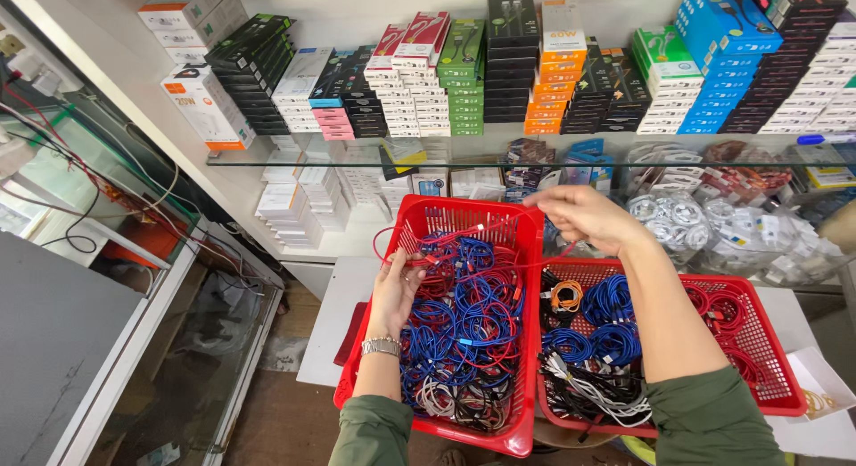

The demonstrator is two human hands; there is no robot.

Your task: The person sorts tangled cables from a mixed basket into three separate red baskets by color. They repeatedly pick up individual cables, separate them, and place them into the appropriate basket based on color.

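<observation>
Your left hand point(395, 288) sits at the near left of the tall red basket point(526, 341), fingers curled and pinched on a red cable point(473, 227). Your right hand point(584, 214) is raised above the basket's far right corner, fingers closed around the other stretch of that same cable, so the cord runs between your two hands across the top of the pile. A loop of it hangs out over the basket's far left rim.

The cable looks thin, light and limp; it likely bends wherever you let it and snags easily on its neighbours. Under it lies a dense tangle of blue cables point(473, 319) mixed with more red ones, and some white and black cords at the near end. You would do best to grip close to a plug end rather than mid-length, since a slack middle probably drags other loops along.

To the right, a second, lower red basket point(767, 359) holds coiled blue, orange, black, white and red cables. Beyond both, a glass shelf point(357, 158) carries stacks of small boxes point(464, 74), with bagged white coils point(678, 216) at the far right.
</observation>
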